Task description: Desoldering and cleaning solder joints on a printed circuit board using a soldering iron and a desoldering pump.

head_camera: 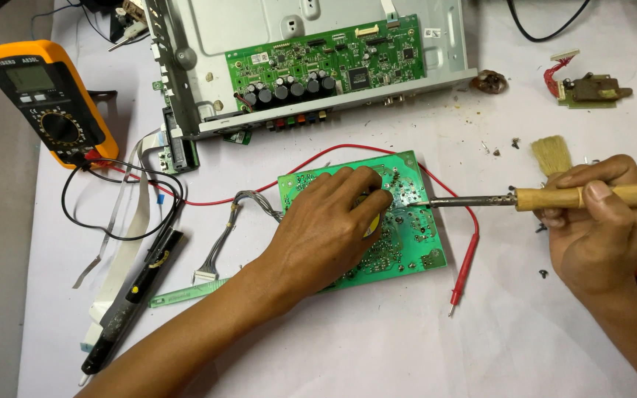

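A green circuit board (407,243) lies solder side up in the middle of the white table. My left hand (326,228) rests on it, fingers curled over its centre, with a bit of yellow showing under the palm. My right hand (599,221) grips the wooden handle of a soldering iron (554,197). The iron's metal tip (422,203) points left and touches the board just right of my left fingertips.
An orange multimeter (46,99) sits at far left with black and red leads; a red probe (462,273) lies right of the board. An opened metal chassis (451,44) with another green board is behind. A black tool (134,298), ribbon cables, a brush (552,155) and loose screws lie around.
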